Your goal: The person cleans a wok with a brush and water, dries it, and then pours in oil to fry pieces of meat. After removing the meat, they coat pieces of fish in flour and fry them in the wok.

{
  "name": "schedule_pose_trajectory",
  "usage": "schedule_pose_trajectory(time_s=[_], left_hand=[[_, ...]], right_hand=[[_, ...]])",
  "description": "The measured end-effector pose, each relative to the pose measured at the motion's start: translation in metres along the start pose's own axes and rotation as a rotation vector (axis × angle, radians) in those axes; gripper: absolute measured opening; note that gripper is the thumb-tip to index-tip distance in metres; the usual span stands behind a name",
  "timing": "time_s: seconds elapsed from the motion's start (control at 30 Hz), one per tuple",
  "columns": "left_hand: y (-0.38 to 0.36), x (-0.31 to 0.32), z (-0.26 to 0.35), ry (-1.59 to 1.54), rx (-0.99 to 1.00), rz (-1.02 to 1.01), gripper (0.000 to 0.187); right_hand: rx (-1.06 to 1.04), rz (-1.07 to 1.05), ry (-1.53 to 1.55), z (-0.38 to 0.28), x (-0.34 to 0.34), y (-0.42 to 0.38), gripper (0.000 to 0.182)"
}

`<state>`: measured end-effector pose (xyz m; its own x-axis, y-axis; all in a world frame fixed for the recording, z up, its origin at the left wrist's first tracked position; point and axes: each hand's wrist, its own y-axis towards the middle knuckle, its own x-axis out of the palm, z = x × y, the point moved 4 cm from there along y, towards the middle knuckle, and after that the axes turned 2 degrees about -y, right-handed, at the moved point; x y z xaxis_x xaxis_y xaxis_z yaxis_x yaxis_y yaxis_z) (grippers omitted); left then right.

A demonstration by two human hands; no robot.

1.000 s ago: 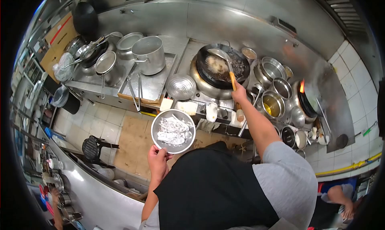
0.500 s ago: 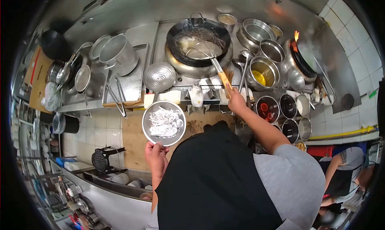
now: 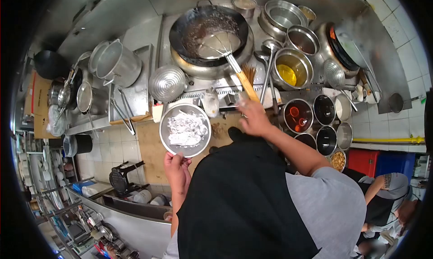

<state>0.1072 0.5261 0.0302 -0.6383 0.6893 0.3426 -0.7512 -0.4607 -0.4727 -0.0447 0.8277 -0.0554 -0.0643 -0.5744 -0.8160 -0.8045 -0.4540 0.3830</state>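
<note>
My left hand (image 3: 177, 163) grips the near rim of a round metal bowl (image 3: 206, 139), which holds white, flour-coated pieces of food (image 3: 187, 128). My right hand (image 3: 255, 117) is just below the wooden handle of a strainer (image 3: 246, 82). Its fingers are stretched out to the left, slightly blurred, with nothing between them. The head of the strainer rests inside a black wok (image 3: 179, 35) on the burner, and its handle leans over the near rim. Part of the strainer's head is hard to make out against the liquid in the wok.
Left of the wok lies a perforated ladle (image 3: 168, 83); farther left stands a tall pot (image 3: 119, 65). Right are a pot of yellow oil (image 3: 300, 84), sauce pots (image 3: 297, 116) and a second wok (image 3: 345, 49) with flame. Another person (image 3: 383, 200) is at lower right.
My right hand has let go of the strainer's handle and moved slightly left, fingers extended. The strainer stays in the wok. The camera view has shifted; my left hand still holds the bowl.
</note>
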Motion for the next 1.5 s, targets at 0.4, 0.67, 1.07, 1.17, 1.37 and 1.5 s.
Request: schedule_pose_trajectory(time_s=[0.4,0.67,1.07,1.17,1.37,1.5], left_hand=[[0.007,0.015,-0.019,0.0,-0.044,0.077,0.01],[0.001,0.018,-0.016,0.012,-0.006,0.151,0.008],[-0.007,0.02,-0.013,-0.036,-0.033,0.215,0.005],[-0.009,0.017,-0.013,-0.042,-0.039,0.226,0.005],[-0.02,0.008,-0.013,-0.081,-0.052,0.337,0.005],[-0.032,-0.015,-0.022,-0.203,-0.01,0.382,0.007]], right_hand=[[0.466,-1.278,-0.115,0.133,0.222,-0.139,0.046],[0.102,-1.161,-0.467,0.16,0.218,-0.162,0.061],[0.718,-0.956,-0.193,0.204,0.239,-0.183,0.068],[0.756,-1.104,-0.243,0.232,0.253,-0.188,0.076],[1.076,-1.042,0.509,0.282,0.34,-0.267,0.084],[0.777,-1.091,0.14,0.208,0.253,-0.175,0.084]])
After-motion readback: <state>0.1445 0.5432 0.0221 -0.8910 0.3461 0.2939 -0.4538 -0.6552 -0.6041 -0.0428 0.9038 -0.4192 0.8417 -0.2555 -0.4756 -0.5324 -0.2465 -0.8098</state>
